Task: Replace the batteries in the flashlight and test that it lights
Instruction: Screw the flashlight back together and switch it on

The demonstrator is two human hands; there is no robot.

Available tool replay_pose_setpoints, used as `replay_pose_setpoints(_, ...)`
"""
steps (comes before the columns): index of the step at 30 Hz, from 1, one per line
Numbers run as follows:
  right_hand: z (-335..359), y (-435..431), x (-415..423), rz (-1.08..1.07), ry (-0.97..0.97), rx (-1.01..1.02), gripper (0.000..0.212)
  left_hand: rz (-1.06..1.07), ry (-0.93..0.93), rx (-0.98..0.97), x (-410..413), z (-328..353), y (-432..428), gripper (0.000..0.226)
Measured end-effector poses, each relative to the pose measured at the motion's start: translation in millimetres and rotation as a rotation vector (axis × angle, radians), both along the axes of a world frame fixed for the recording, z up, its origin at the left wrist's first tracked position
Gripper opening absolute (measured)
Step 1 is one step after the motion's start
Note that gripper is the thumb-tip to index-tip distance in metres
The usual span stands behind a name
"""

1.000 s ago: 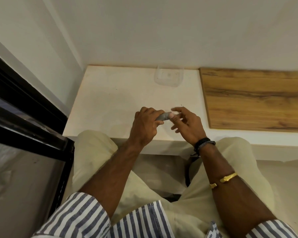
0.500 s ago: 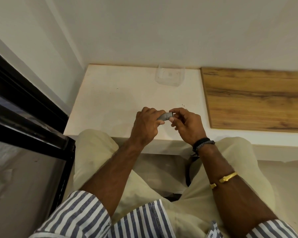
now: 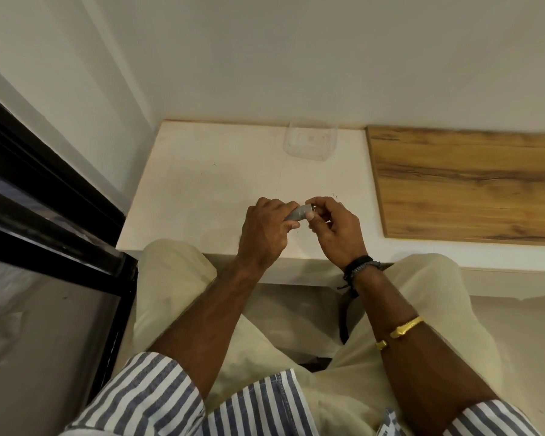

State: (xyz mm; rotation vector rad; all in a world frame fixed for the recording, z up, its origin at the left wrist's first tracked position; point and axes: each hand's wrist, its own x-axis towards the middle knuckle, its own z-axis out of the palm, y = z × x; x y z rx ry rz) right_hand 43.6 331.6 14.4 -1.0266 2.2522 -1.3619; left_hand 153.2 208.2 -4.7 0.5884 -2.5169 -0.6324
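Note:
A small grey flashlight point(image 3: 299, 213) is held between both hands just above the white tabletop point(image 3: 202, 184), near its front edge. My left hand point(image 3: 266, 234) wraps around the flashlight's body, hiding most of it. My right hand point(image 3: 334, 229) pinches the flashlight's right end with thumb and fingertips. Only a short grey section shows between the two hands. No batteries are visible.
A clear plastic container point(image 3: 309, 143) stands at the back of the white tabletop against the wall. A wooden panel point(image 3: 469, 184) covers the surface to the right. A black-framed glass pane point(image 3: 44, 215) runs along the left. My knees sit under the table's front edge.
My right hand's fingers were spread beside the flashlight's end; they have closed onto it. Both hands have shifted slightly up and away from me.

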Motion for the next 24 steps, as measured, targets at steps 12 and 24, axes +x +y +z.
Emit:
replay_pose_setpoints(12, -9, -10, 12, -0.271, -1.068, -0.496, 0.014, 0.007, 0.119, 0.205, -2, -1, 2, 0.033)
replay_pose_setpoints(24, 9, -10, -5, -0.268, -1.575, -1.005, 0.02, 0.242, 0.488, 1.651, -5, 17, -6, 0.082)
